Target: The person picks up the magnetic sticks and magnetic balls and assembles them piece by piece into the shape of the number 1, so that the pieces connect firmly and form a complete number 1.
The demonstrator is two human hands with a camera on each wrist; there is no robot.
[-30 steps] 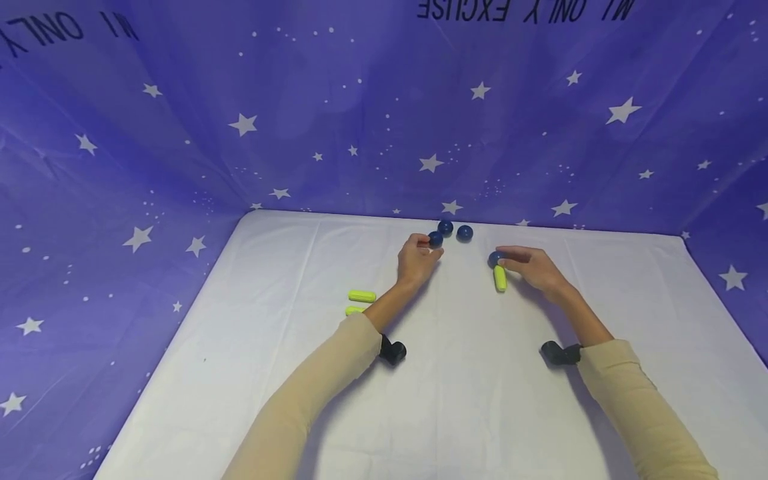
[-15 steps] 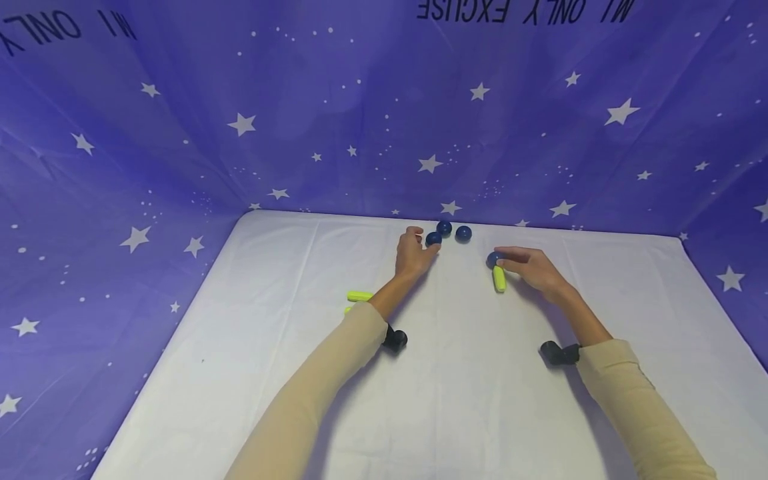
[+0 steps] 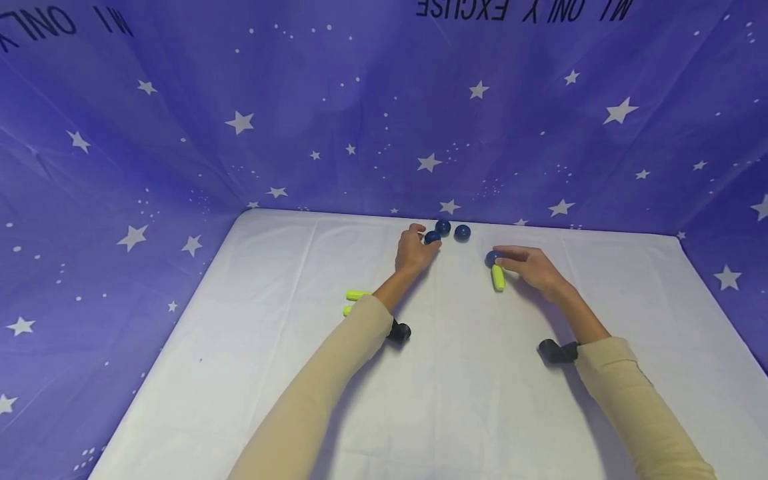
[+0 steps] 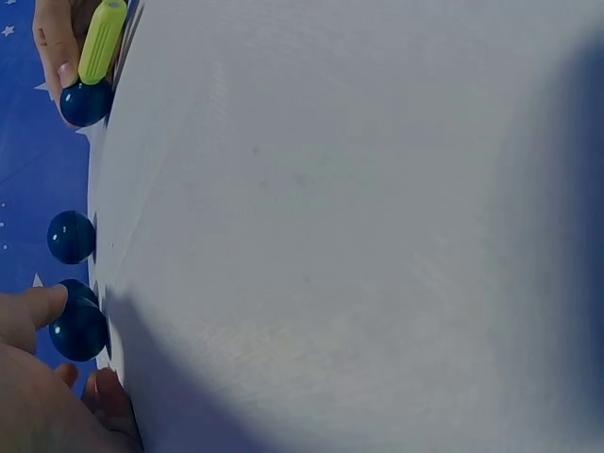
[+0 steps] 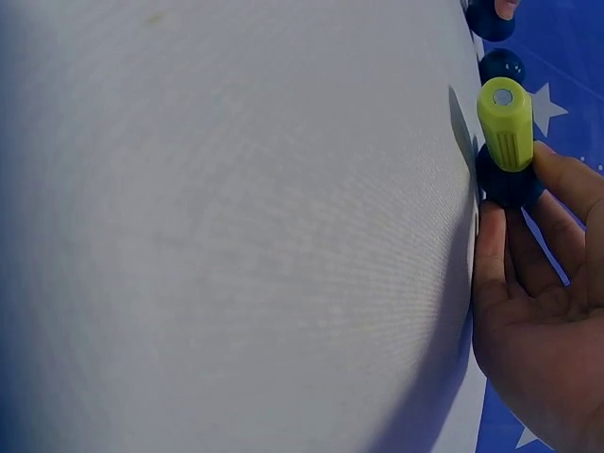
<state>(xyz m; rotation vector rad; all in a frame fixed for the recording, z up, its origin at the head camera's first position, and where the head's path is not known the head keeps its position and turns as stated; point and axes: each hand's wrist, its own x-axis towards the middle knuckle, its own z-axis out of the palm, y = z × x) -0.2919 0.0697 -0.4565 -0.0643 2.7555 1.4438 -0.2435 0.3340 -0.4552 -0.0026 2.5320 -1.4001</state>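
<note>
In the head view my left hand [image 3: 414, 253] is at a blue ball [image 3: 433, 237] near the table's far edge. Its thumb is against or just beside the ball, and in the left wrist view the other fingers [image 4: 109, 401] are spread away from it. A second blue ball [image 3: 443, 227] sits right behind, and a third ball [image 3: 462, 233] stands to the right, apart. My right hand [image 3: 536, 268] pinches another blue ball [image 5: 510, 179] between thumb and fingers. A yellow-green rod [image 5: 505, 123] with a metal disc in its end is joined to that ball and points toward me.
Two more yellow-green rods, an upper rod [image 3: 358, 295] and a lower rod [image 3: 347, 311], lie partly hidden by the left sleeve [image 3: 336, 373]. A white cloth covers the table [image 3: 468, 400]. A purple starry curtain [image 3: 360, 133] stands behind it.
The left hand's fingers have spread from the blue ball they pinched a second ago, and the left forearm has shifted slightly forward, covering more of the rods. The right hand stays in place.
</note>
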